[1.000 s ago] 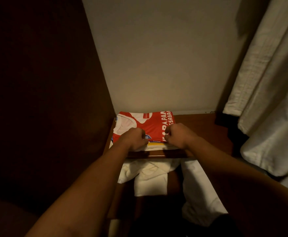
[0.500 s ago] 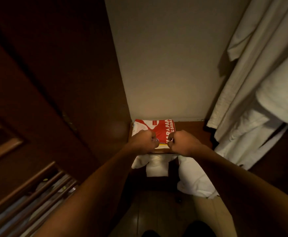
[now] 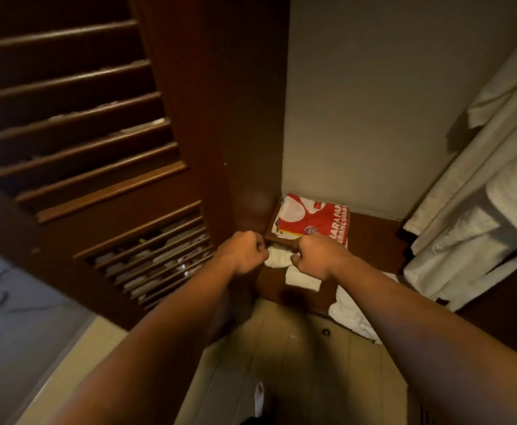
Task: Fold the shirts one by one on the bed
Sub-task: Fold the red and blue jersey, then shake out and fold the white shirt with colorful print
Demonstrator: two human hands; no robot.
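Observation:
A folded red and white shirt [image 3: 315, 217] with white lettering lies on top of a small stack in the back left corner of a dark wooden closet shelf [image 3: 373, 240]. My left hand [image 3: 241, 251] is a fist just left of the shelf's front corner, apart from the shirt, with nothing seen in it. My right hand [image 3: 318, 256] is also curled into a fist at the shirt's front edge, with nothing visible in its fingers. The bed is out of view.
White cloths [image 3: 301, 279] hang below the shelf's front. White robes [image 3: 481, 210] hang at the right. A dark louvered closet door [image 3: 97, 179] stands open at the left. Beige floor [image 3: 281, 348] lies below my arms.
Both hands have let go of the folded stack and drawn back toward me. The view has pulled back and swung left, bringing the louvered door into sight.

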